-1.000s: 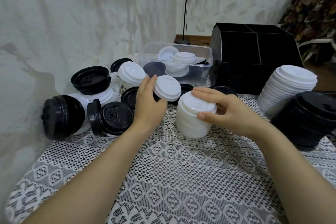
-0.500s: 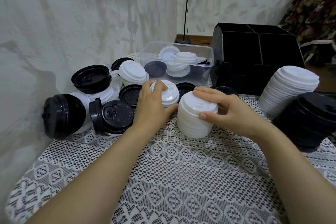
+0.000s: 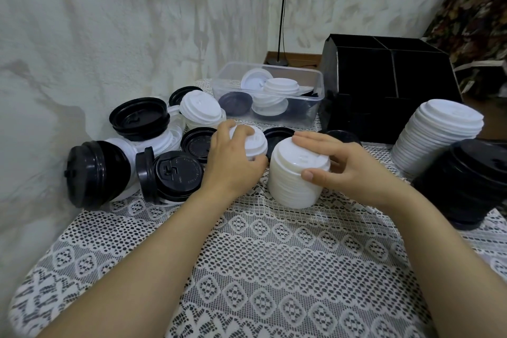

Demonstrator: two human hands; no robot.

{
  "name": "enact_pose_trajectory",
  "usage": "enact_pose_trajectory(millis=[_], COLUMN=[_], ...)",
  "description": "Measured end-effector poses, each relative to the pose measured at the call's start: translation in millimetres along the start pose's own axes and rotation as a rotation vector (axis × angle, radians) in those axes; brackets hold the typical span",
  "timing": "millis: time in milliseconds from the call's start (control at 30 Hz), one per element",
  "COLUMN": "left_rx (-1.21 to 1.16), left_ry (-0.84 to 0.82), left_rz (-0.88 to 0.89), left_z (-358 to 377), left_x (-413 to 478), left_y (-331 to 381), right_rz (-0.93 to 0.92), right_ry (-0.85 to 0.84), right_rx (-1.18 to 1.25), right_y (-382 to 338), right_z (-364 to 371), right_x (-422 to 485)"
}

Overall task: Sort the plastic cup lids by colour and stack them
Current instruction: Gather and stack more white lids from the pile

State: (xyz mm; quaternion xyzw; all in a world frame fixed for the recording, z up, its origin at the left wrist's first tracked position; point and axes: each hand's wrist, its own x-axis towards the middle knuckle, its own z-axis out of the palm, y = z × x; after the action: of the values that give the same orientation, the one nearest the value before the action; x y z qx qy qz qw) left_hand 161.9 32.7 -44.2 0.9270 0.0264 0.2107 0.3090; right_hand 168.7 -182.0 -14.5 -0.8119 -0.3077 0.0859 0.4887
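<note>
I am gripping one white lid [image 3: 253, 143] in my left hand [image 3: 233, 164], just beside the short white stack [image 3: 293, 186] that my right hand [image 3: 356, 170] is holding, fingers across its top, thumb against its side. I judge I am about midway: a tall white stack [image 3: 439, 134] and a black stack [image 3: 472, 184] are standing beyond my right hand, while loose black lids [image 3: 178, 173] are lying jumbled left of my left hand and more are waiting in the clear tub [image 3: 233, 74] ahead. The lids are looking thin, smooth and round, with raised rims.
</note>
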Motion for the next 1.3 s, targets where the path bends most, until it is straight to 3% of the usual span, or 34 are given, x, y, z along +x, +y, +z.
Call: enact_pose_trajectory(millis=[333,700,1033,1300], left_rx=[-0.081,-0.057,-0.449,-0.574], left_ry=[0.074,-0.088,0.034,0.09], left_rz=[-0.027,-0.032,-0.013,0.112], left_z=[-2,-8,-19,-26], left_x=[0,-4,-3,-11], left_y=[2,6,9,16], right_rz=[0.001,0.0,0.005,0.016], right_ry=[-0.002,-0.003,-0.011,-0.014], right_rx=[0.018,0.018,0.016,-0.01], right_y=[-1,0,-1,-1], right_z=[0,0,-1,-1], right_x=[0,0,0,0])
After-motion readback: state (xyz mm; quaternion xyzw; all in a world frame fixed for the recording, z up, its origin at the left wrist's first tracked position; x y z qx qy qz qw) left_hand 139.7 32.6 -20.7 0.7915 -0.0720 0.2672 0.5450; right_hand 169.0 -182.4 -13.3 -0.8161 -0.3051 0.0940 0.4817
